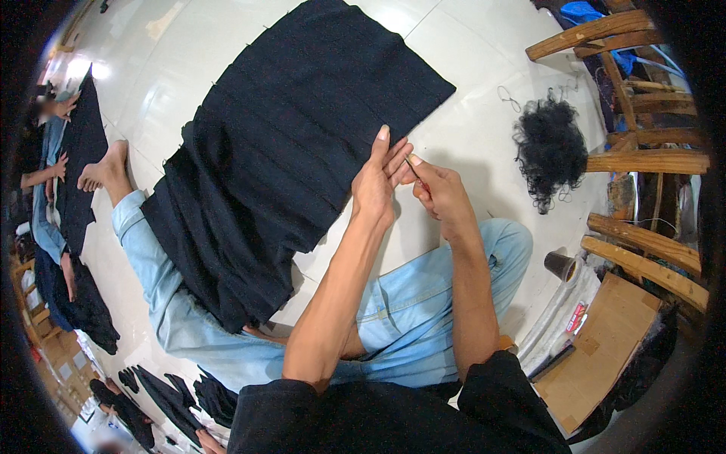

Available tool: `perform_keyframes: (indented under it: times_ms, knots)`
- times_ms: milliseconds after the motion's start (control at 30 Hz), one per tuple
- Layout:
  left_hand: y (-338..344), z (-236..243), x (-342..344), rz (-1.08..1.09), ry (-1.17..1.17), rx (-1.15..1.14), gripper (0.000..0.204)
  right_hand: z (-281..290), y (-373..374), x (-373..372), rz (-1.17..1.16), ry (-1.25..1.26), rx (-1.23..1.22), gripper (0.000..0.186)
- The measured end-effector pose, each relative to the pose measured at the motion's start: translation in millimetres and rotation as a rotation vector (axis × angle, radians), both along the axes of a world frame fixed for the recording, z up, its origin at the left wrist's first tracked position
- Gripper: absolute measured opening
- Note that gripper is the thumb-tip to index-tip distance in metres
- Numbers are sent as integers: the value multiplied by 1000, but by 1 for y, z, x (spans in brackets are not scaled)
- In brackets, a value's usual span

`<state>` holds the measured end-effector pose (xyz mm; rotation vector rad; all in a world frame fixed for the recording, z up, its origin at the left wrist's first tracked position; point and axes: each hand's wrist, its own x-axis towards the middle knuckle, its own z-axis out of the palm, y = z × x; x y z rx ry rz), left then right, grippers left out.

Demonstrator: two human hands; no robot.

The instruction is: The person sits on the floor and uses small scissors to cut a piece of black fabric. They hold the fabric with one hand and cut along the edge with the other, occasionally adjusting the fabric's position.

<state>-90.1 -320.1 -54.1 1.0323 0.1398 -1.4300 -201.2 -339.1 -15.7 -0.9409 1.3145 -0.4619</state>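
Note:
A large piece of black fabric (280,113) with crosswise lines lies spread over the floor and across one of my legs. Beside its right edge is my left hand (374,185), palm turned up, thumb standing apart and fingers stretched toward the right hand. My right hand (442,195) is closed on a small thin tool (414,168), dark at the tip with a reddish part near the fingers. The tip meets the left fingertips. Its exact kind is too small to tell, and fingers hide part of it.
A tangled heap of black threads (550,151) lies to the right, near wooden furniture legs (646,161). A dark cup (560,265) and a flat cardboard piece (601,352) are lower right. At far left, another person's hands (60,166) rest on black cloth (81,144).

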Motion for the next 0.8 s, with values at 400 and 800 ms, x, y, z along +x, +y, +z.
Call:
perform_keyframes:
  times_ms: [400, 800]
  knots:
    - [18, -11, 6, 55, -52, 101, 41, -14, -6, 13, 41, 42, 98, 41]
    - [23, -8, 6, 63, -72, 98, 34, -20, -7, 14, 28, 12, 48, 39]
